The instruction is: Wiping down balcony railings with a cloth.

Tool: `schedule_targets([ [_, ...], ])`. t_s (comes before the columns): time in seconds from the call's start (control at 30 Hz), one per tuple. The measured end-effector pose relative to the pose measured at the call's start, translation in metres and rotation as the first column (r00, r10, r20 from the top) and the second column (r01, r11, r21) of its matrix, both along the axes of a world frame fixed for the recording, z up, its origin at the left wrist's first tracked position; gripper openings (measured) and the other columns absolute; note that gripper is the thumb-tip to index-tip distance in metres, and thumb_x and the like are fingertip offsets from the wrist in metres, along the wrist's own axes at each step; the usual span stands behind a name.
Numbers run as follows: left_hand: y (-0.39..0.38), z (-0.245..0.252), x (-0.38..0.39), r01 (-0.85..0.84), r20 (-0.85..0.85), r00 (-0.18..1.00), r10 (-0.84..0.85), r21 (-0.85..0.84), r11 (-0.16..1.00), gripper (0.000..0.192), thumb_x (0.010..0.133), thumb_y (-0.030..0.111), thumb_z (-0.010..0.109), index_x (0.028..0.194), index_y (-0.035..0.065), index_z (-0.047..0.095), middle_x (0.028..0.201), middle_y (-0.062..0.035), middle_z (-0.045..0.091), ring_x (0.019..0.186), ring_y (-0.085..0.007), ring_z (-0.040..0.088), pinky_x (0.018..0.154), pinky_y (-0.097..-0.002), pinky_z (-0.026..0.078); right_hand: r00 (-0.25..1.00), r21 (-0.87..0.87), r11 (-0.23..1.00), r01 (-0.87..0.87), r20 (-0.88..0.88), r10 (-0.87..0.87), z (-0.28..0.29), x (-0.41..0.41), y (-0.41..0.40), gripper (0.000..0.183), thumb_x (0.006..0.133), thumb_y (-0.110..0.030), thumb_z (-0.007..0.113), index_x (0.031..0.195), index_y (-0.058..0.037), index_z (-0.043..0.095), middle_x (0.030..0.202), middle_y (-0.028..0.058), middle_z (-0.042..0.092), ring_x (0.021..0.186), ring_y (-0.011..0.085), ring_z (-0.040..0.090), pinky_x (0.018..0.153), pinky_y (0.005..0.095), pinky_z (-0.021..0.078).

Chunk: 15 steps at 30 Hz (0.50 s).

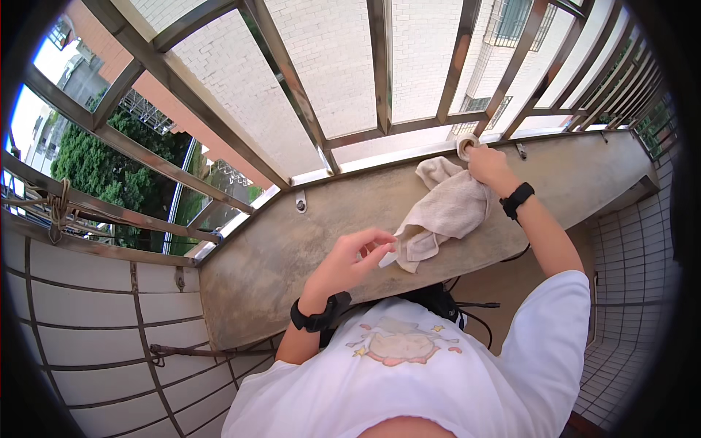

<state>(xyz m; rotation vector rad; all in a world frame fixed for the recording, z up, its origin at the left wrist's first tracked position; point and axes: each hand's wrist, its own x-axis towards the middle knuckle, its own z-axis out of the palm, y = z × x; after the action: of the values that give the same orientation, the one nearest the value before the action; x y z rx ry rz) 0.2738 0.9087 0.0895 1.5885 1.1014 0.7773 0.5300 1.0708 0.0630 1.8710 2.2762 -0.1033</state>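
A pale, greyish-white cloth (452, 205) hangs in folds from my right hand (489, 167), which grips its upper part beside the metal railing. A rolled end of the cloth wraps around the foot of one railing bar (484, 117). The lower folds lie over the stone ledge (285, 246). My left hand (364, 253) is just left of the cloth's lower end, fingers curled with thumb and fingertips near each other. A small white piece shows by its fingertips; whether the hand pinches it or the cloth's edge, I cannot tell. Both wrists wear black bands.
Metal bars (383, 65) rise along the ledge's outer edge, fixed by small brackets (300, 202). Cords are tied to the bars (59, 205) at the left. A thin metal rod (189, 351) lies by the tiled wall (87, 334). Black cables (482, 305) hang below the ledge.
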Motion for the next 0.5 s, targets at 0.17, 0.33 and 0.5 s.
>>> schedule_targets([
  [0.17, -0.003, -0.004, -0.001, -0.039, 0.036, 0.999, 0.041, -0.063, 0.997, 0.018, 0.079, 0.010, 0.047, 0.094, 0.0015, 0.053, 0.079, -0.0040, 0.058, 0.064, -0.0077, 0.049, 0.058, -0.0199, 0.040, 0.998, -0.039, 0.999, -0.014, -0.066, 0.012, -0.009, -0.011, 0.004, 0.020, 0.072, -0.013, 0.046, 0.090, -0.0065, 0.052, 0.089, 0.0136, 0.054, 0.082, 0.0266, 0.055, 0.066, 0.0356, 0.0447],
  [0.33, -0.004, -0.014, 0.006, -0.051, 0.132, 0.989, 0.060, -0.071, 0.996, 0.021, 0.079, 0.011, 0.047, 0.097, 0.0021, 0.051, 0.079, -0.0036, 0.058, 0.063, -0.0071, 0.047, 0.058, -0.0199, 0.040, 0.904, -0.031, 0.904, -0.426, -0.063, 0.424, -0.002, -0.086, -0.005, 0.018, 0.071, -0.013, 0.047, 0.084, -0.0062, 0.056, 0.088, 0.0132, 0.054, 0.077, 0.0260, 0.056, 0.065, 0.0356, 0.0446],
  [0.5, -0.001, -0.017, 0.021, 0.042, 0.136, 0.990, -0.031, -0.077, 0.996, 0.021, 0.079, 0.012, 0.048, 0.098, 0.0028, 0.051, 0.076, -0.0028, 0.059, 0.057, -0.0059, 0.044, 0.055, -0.0192, 0.039, 0.865, 0.012, 0.866, -0.500, -0.053, 0.500, -0.013, -0.135, -0.020, 0.016, 0.070, -0.014, 0.049, 0.081, -0.0071, 0.057, 0.087, 0.0122, 0.051, 0.079, 0.0236, 0.054, 0.065, 0.0345, 0.0430],
])
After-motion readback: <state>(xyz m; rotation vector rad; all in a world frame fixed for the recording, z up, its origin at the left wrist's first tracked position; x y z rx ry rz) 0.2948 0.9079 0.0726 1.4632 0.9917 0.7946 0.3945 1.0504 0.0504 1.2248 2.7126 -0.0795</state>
